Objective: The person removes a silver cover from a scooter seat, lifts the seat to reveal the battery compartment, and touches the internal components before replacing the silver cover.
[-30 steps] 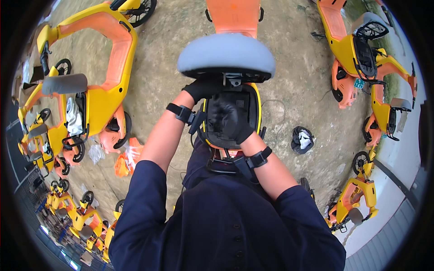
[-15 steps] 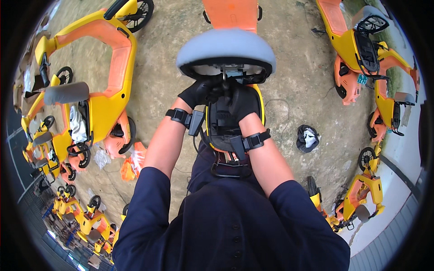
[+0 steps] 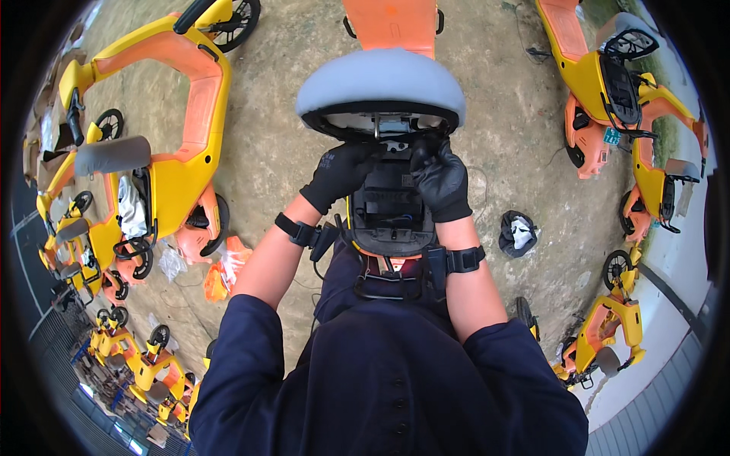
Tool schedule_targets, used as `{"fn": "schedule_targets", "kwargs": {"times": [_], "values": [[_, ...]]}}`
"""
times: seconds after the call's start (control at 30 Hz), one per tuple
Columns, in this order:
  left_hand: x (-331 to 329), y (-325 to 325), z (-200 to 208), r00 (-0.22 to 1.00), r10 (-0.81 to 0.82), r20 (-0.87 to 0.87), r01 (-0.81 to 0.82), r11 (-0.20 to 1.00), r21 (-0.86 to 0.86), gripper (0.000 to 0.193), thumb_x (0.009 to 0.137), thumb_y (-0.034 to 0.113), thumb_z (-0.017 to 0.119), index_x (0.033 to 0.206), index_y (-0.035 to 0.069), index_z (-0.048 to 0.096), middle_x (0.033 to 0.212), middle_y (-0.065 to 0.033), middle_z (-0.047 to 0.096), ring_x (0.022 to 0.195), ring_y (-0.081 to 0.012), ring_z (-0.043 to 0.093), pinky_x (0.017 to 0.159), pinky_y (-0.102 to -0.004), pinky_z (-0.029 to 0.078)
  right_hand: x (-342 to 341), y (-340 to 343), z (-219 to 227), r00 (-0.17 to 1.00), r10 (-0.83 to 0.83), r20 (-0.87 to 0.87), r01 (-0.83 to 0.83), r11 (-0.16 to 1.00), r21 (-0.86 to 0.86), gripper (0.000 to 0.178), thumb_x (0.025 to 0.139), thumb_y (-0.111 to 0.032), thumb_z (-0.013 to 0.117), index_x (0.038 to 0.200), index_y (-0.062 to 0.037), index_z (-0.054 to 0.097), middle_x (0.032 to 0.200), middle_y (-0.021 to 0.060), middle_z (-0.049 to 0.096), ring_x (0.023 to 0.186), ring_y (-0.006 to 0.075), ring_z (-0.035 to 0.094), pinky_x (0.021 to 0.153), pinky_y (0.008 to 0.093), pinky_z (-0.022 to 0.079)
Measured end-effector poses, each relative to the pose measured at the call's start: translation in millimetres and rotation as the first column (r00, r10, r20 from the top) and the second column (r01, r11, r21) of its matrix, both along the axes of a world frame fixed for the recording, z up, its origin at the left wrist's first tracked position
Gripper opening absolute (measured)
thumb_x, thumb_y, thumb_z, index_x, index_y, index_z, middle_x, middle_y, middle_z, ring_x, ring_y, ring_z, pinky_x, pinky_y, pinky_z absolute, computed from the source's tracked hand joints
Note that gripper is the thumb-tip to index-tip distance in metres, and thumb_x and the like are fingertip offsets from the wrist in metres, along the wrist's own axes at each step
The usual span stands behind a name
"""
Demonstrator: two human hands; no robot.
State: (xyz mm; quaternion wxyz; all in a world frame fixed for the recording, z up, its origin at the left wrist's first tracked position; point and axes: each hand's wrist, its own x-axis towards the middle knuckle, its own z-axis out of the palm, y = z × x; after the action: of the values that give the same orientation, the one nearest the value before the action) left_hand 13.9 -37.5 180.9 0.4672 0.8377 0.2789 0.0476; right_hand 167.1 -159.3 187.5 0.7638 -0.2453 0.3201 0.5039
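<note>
Ahead of me a scooter's grey-blue seat (image 3: 380, 80) is tipped up, its black underside facing me. Below it lies the black storage compartment (image 3: 388, 205) in the scooter's body. My left hand (image 3: 338, 175), in a black glove, is at the left of the seat's hinge bracket (image 3: 391, 125). Its fingers are curled by the bracket, and whatever they grip is hidden. On the right, my right hand (image 3: 441, 178), gloved too, is closed with its fingertips drawn together under the seat's right edge. What it pinches is too small to make out.
Yellow and orange scooters stand at the left (image 3: 194, 114) and right (image 3: 589, 99). On the concrete floor lie a black bag with white stuff (image 3: 518, 233) and orange plastic (image 3: 224, 270). A rear rack (image 3: 388, 289) is close to my body.
My hands have parted from the middle of the hinge. The right has moved right and turned, the left slightly left, uncovering the bracket and more of the compartment.
</note>
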Motion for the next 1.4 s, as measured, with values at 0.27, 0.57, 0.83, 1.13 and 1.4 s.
{"fn": "schedule_targets", "kwargs": {"times": [0.27, 0.57, 0.83, 1.13, 1.4], "values": [[-48.4, 48.5, -16.5, 0.987, 0.143, 0.078, -0.139, 0.989, -0.053, 0.023, 0.076, -0.002, 0.049, 0.091, 0.006, 0.064, 0.079, -0.0067, 0.064, 0.063, -0.0148, 0.057, 0.060, -0.0250, 0.047, 71.4, -11.6, -32.9, 0.965, -0.261, -0.029, 0.262, 0.965, 0.022, 0.023, 0.088, -0.020, 0.046, 0.075, -0.0026, 0.056, 0.073, 0.0082, 0.059, 0.073, 0.0259, 0.059, 0.073, 0.0400, 0.051], [-41.7, -24.3, -6.9, 0.930, 0.348, 0.116, -0.248, 0.829, -0.501, 0.021, 0.082, 0.002, 0.052, 0.101, 0.002, 0.058, 0.090, -0.0061, 0.063, 0.080, -0.0117, 0.058, 0.070, -0.0249, 0.046, 68.2, -10.5, -33.1, 0.962, -0.273, -0.013, 0.271, 0.945, 0.183, 0.020, 0.088, -0.018, 0.046, 0.080, -0.0009, 0.054, 0.074, 0.0091, 0.059, 0.076, 0.0263, 0.058, 0.076, 0.0405, 0.051], [23.7, 1.5, -10.3, 0.998, 0.061, 0.017, -0.052, 0.946, -0.320, 0.040, 0.084, 0.036, 0.050, 0.103, 0.002, 0.059, 0.090, -0.0133, 0.062, 0.080, -0.0194, 0.057, 0.072, -0.0316, 0.045, 57.3, -11.4, -18.8, 0.973, -0.232, -0.021, 0.230, 0.942, 0.246, 0.019, 0.088, -0.015, 0.045, 0.081, 0.0002, 0.055, 0.080, 0.0117, 0.060, 0.081, 0.0278, 0.059, 0.079, 0.0401, 0.050], [62.5, 5.0, 18.9, 0.985, 0.016, -0.170, -0.127, 0.733, -0.668, 0.049, 0.078, 0.046, 0.058, 0.108, 0.008, 0.059, 0.087, -0.0043, 0.062, 0.074, -0.0110, 0.053, 0.055, -0.0269, 0.044, -23.8, -9.5, -20.1, 0.976, 0.110, -0.186, -0.048, 0.949, 0.311, 0.009, 0.084, -0.008, 0.049, 0.087, -0.0035, 0.056, 0.089, 0.0114, 0.061, 0.081, 0.0218, 0.061, 0.072, 0.0358, 0.052], [60.4, 16.4, -39.1, 0.977, -0.208, -0.050, 0.204, 0.976, -0.070, 0.021, 0.081, 0.022, 0.055, 0.093, 0.004, 0.058, 0.084, -0.0092, 0.059, 0.080, -0.0214, 0.055, 0.075, -0.0330, 0.044, -13.2, -7.6, -81.9, -0.101, 0.614, 0.783, -0.112, 0.775, -0.622, 0.015, 0.086, -0.016, 0.048, 0.091, -0.0048, 0.056, 0.079, 0.0068, 0.058, 0.072, 0.0194, 0.058, 0.062, 0.0273, 0.049]]}}
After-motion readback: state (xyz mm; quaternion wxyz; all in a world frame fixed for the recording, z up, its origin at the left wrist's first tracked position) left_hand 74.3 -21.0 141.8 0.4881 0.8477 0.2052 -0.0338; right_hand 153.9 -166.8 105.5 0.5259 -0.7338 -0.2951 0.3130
